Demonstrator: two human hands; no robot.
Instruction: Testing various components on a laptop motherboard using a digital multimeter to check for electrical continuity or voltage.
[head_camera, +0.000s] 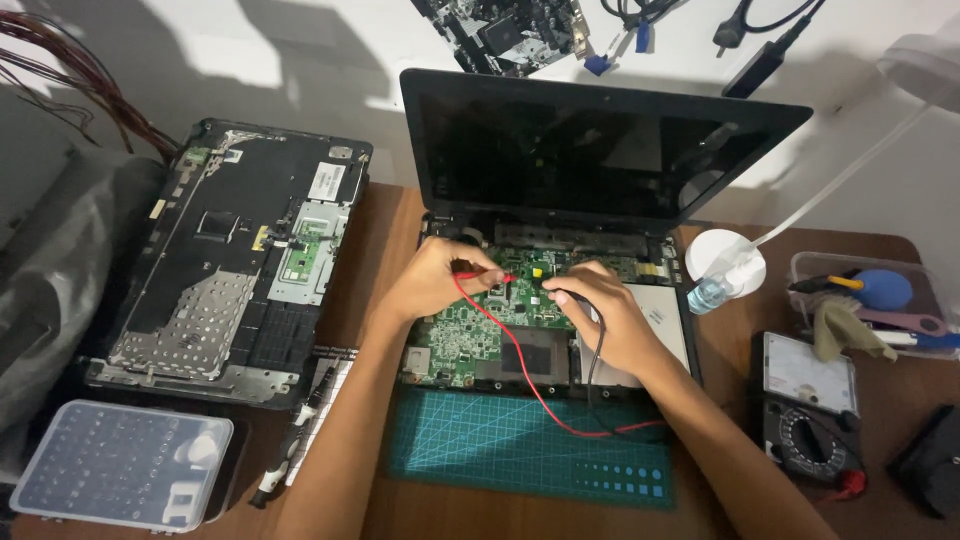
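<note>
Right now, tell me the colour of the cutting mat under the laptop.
Teal green with a light grid, the cutting mat shows best in the head view.

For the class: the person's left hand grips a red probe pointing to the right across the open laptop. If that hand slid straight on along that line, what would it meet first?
Most likely the right hand, which holds a black probe just beyond the red probe in the left hand. The tips look close above the green circuit board, though depth is unclear.
</note>
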